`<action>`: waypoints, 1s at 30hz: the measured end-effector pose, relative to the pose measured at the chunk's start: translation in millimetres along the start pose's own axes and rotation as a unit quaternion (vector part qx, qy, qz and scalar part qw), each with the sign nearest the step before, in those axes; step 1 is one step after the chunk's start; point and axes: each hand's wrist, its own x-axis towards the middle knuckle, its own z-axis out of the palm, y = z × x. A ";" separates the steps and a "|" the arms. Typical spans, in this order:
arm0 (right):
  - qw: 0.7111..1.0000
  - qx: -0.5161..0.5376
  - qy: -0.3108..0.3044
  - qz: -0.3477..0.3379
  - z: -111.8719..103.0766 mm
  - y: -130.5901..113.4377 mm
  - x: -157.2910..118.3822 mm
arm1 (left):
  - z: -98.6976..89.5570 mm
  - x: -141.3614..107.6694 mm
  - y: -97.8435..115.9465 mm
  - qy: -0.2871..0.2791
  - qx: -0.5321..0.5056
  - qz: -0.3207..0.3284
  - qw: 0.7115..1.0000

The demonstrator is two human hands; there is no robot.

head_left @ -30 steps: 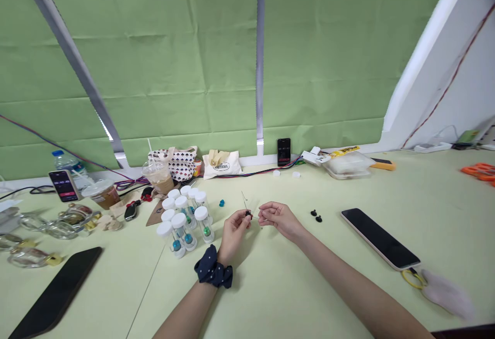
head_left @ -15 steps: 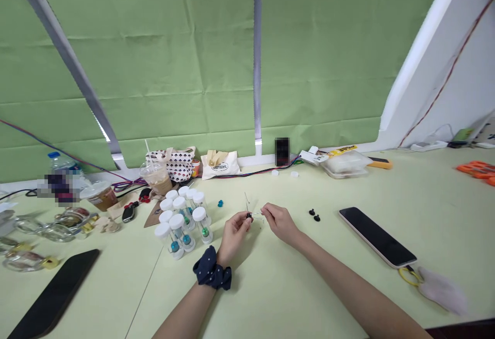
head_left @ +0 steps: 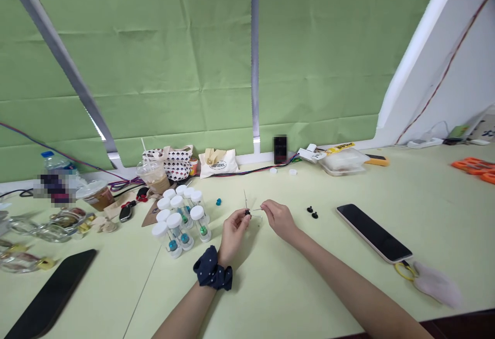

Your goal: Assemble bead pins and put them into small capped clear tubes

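Note:
Between the fingertips of my left hand [head_left: 234,226] is a small black piece [head_left: 248,212] with thin metal wires sticking out of it. One wire points up, others point to the right. My right hand [head_left: 279,219] is just to the right, its thumb and forefinger pinched on the end of a thin wire [head_left: 256,209] that reaches the black piece. Left of my hands stand several clear vials [head_left: 200,224] with white caps and blue or green pieces inside. A small blue piece [head_left: 218,202] lies behind my left hand. Two small black pieces [head_left: 312,212] lie to the right.
A phone [head_left: 374,232] with a fluffy charm lies at the right, another dark phone [head_left: 52,292] at the left front. Cups [head_left: 153,175], bags [head_left: 218,163] and cables line the back. Orange scissors [head_left: 474,165] lie far right. Clear packets [head_left: 58,231] are at the left.
The view has shifted slightly, so the table things sit a little further left. Both hands keep their hold, with the black piece and wires hardly moved.

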 end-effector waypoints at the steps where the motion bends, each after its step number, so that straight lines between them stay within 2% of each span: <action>1: 1.000 -0.021 0.006 -0.016 0.2 1.5 -0.1 | 0.4 0.1 -0.2 0.000 0.001 0.000 1.000; 5: 0.993 -0.098 0.031 -0.060 -1.7 5.9 1.4 | -1.7 2.1 1.2 0.012 0.000 0.001 1.000; 7: 0.990 -0.127 0.026 -0.048 -4.9 7.2 3.6 | -4.2 3.4 1.5 0.022 0.005 0.002 1.000; 9: 0.988 -0.151 -0.020 -0.006 -8.6 9.1 6.1 | -6.0 3.7 0.7 0.025 0.022 0.011 0.999; 12: 0.971 -0.172 -0.154 0.064 -12.9 14.6 8.4 | -6.2 1.4 -0.9 0.012 0.073 0.043 0.996; 14: 0.958 -0.161 -0.219 0.091 -14.2 19.8 8.7 | -5.1 -1.1 -0.9 -0.004 0.119 0.071 0.990; 18: 0.957 -0.130 -0.235 0.112 -14.5 26.5 9.3 | -4.1 -3.2 -1.2 -0.028 0.181 0.101 0.978; 20: 0.969 -0.037 -0.205 0.131 -13.4 24.9 10.7 | -4.4 -2.3 -3.0 -0.029 0.184 0.100 0.977; 22: 0.965 0.149 -0.150 0.156 -11.0 19.7 11.9 | -4.4 -1.1 -4.8 -0.034 0.174 0.094 0.980; 24: 0.922 0.331 -0.093 0.177 -7.6 12.5 11.8 | -3.6 -0.8 -5.2 -0.049 0.164 0.087 0.981; 25: 0.901 0.385 -0.075 0.185 -5.8 8.8 11.1 | -2.8 -1.1 -4.6 -0.058 0.162 0.086 0.981; 27: 0.876 0.436 -0.047 0.203 -2.7 2.2 9.2 | -1.2 -2.7 -2.1 -0.074 0.172 0.092 0.978; 30: 0.854 0.468 -0.027 0.223 -0.6 -3.9 6.9 | 0.3 -6.0 3.1 -0.087 0.218 0.120 0.965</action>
